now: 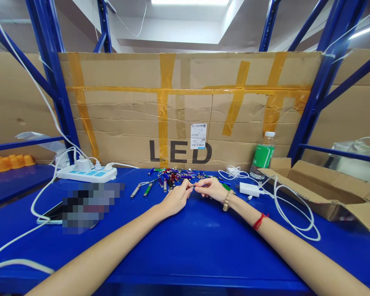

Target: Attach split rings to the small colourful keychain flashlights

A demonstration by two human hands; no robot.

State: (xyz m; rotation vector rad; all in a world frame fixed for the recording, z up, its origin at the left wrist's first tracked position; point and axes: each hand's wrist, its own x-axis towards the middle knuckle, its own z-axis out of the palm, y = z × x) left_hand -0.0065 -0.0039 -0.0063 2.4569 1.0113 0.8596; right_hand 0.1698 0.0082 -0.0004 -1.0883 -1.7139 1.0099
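Observation:
My left hand (177, 198) and my right hand (213, 189) meet fingertip to fingertip over the blue table, both closed in a pinch. Between them is a tiny metallic piece, too small and too covered by the fingers to name. Just behind my hands lies a loose pile of small coloured metal tubes (185, 174), shaped like keychain flashlights, in blue, red, green and silver. Left of my left hand, a silver tube (136, 191) and a green tube (148, 189) lie apart from the pile, with small metal clasps at their ends.
A white power strip (91, 174) and a partly blurred phone-like device (54, 211) lie to the left. On the right are a white charger (249, 189) with a looped cable, a green-labelled bottle (263, 155) and an open cardboard box (323, 201). A taped cardboard wall (126, 119) stands behind.

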